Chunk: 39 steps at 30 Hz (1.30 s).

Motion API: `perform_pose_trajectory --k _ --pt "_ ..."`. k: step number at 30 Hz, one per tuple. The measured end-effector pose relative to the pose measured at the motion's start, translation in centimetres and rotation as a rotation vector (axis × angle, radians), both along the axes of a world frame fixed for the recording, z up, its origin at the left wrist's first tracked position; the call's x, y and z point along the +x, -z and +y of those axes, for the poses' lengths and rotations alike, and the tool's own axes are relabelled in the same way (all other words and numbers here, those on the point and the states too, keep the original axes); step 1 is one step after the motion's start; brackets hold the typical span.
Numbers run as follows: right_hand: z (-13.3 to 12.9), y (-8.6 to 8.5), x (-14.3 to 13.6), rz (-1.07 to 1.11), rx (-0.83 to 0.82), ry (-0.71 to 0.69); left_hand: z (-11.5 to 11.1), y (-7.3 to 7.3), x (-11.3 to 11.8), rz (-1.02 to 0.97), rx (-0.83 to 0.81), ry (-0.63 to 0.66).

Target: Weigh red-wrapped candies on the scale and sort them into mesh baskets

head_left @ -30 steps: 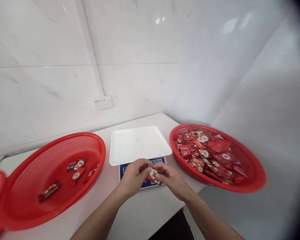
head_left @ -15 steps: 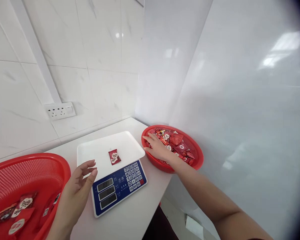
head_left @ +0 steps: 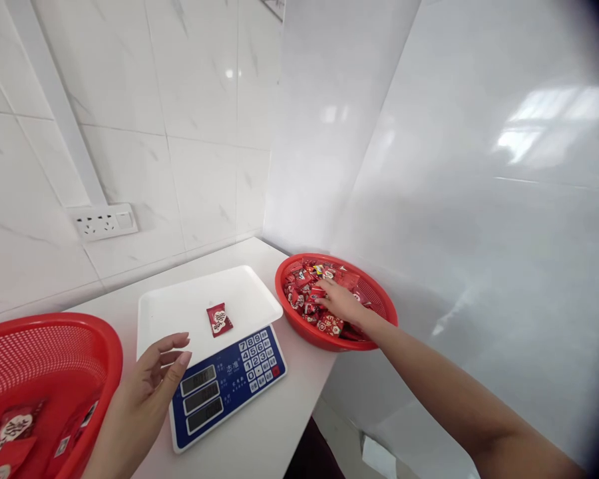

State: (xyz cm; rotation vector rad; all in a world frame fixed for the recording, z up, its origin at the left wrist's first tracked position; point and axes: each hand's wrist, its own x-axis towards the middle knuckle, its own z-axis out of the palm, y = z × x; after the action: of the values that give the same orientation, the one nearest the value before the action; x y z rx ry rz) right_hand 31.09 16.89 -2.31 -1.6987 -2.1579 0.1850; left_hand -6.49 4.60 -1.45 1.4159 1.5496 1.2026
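Note:
One red packet lies on the white tray of the scale. My left hand hovers at the tray's front left corner, its fingers apart and holding nothing. Over at the right, my right hand reaches into a red basket filled with red packets. Its thumb and fingers come close around a red packet in the pile; the fingertips are partly hidden among the packets, so a firm hold cannot be made out.
A second red basket with several packets stands at the left. The scale's blue panel faces me on the white table. A wall socket and tiled walls are behind.
My right hand has moved from the left side of the right basket toward its middle, and more packets show. The view has shifted slightly. My left hand keeps its pose near the tray.

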Motion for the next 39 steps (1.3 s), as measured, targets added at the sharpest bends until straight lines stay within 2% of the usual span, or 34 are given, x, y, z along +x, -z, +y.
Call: perform_pose_trajectory --k 5,10,15,20,24,28,33,39 --pt "1.0 -1.6 1.4 0.144 0.120 0.236 0.3 0.5 0.2 -0.005 -0.020 0.007" --pt "0.7 -3.1 1.3 0.226 0.113 0.306 0.2 0.6 0.3 -0.021 -0.045 0.024" --pt "-0.2 -4.2 0.6 0.235 0.009 0.244 0.1 0.7 0.6 -0.020 -0.034 0.044" --pt "-1.1 -5.2 0.7 0.139 -0.253 0.056 0.2 0.8 0.8 -0.035 -0.025 0.053" --pt "-1.7 -4.8 0.6 0.073 -0.412 -0.073 0.1 0.7 1.0 -0.044 -0.044 0.060" --pt "-2.6 -4.0 -0.3 0.025 -0.466 -0.115 0.1 0.9 1.2 -0.039 -0.053 0.077" --pt "-3.4 -4.4 -0.5 0.024 -0.394 -0.108 0.1 1.1 1.6 -0.031 -0.050 0.107" --pt "-2.2 -4.9 0.3 0.173 -0.076 0.142 -0.2 0.8 1.8 0.005 -0.061 0.139"
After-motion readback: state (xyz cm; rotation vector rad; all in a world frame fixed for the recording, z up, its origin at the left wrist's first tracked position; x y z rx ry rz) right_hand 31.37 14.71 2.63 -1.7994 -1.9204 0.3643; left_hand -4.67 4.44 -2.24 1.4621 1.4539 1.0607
